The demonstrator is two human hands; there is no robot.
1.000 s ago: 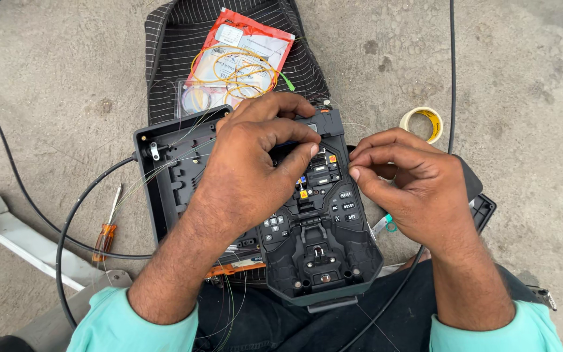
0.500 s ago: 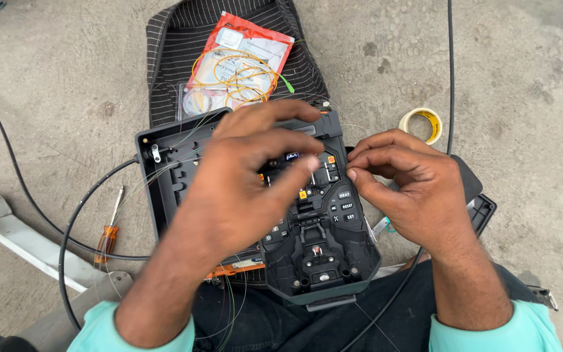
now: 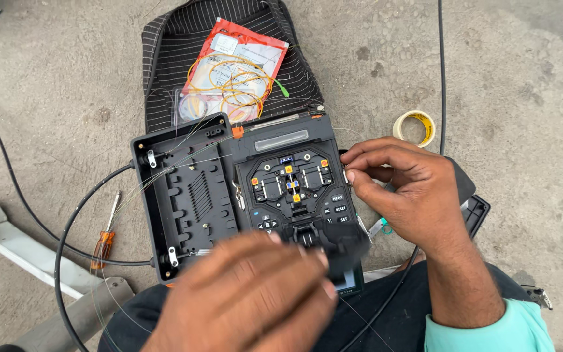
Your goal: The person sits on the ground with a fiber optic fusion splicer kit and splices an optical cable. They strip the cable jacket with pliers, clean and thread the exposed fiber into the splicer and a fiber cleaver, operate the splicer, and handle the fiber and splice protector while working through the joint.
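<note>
- Sitting on the person's lap, the black splicing machine has its long axis running from the knees toward the top of the view, its small screen end nearest the body.
- The open black tray lies touching the machine's left side, thin fibres trailing across it.
- The right hand rests at the machine's right edge, fingertips pinched together; what they pinch is too fine to see.
- The left hand is blurred over the machine's near end, fingers loosely curled; whether it grips anything I cannot tell.
- A red and white packet with yellow coiled cable lies on a striped bag beyond the machine.
- A roll of yellowish tape sits on the concrete to the right.
- An orange-handled screwdriver lies left of the tray.
</note>
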